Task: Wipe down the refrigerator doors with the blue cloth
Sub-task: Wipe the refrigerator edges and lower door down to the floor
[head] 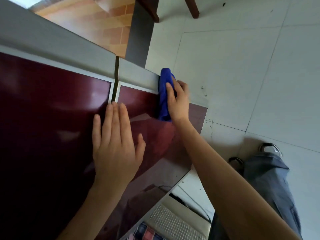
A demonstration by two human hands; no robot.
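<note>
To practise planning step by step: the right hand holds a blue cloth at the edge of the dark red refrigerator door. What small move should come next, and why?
Probably sweep the bunched blue cloth across the glossy dark red door panel toward the gap between doors. The right hand grips it at the panel's outer edge; the left hand lies flat, steadying.

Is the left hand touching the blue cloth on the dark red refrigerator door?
Apart. The head view shows bare glossy dark red refrigerator door between the flat left hand and the folded blue cloth, which the right hand grips.
</note>
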